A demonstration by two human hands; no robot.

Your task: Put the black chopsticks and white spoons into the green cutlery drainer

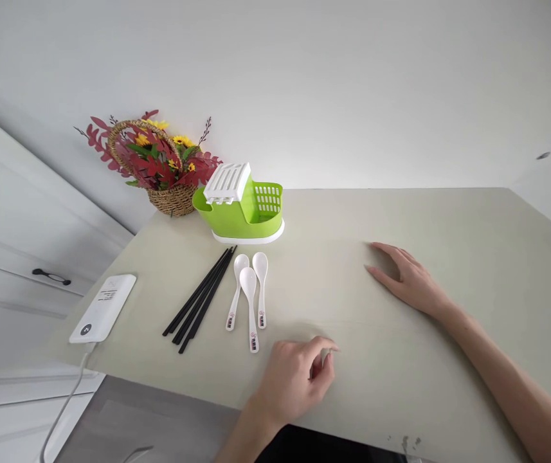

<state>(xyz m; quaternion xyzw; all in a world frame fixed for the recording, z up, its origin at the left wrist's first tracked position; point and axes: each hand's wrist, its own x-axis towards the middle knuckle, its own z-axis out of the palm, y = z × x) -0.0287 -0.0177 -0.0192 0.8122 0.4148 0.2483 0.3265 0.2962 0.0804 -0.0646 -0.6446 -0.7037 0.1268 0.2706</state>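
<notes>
My left hand (299, 373) rests near the front edge of the table, its fingers curled in and the thumb close to the index fingertip; nothing shows inside it. Just beyond it on the left lie three white spoons (249, 283) with printed labels on their handles. Several black chopsticks (202, 299) lie slantwise beside the spoons. On the right side of the table, my right hand (407, 276) is open and holds nothing, thumb and fingers apart. Behind the spoons stands a green utensil holder (236, 222) with a slotted white top and white base.
A wicker basket (173, 200) of red and yellow flowers stands at the back left. Near the left edge lies a white power bank (103, 308), its cable (70, 392) hanging off the table (449, 225). White cabinet doors (24, 212) flank the left side.
</notes>
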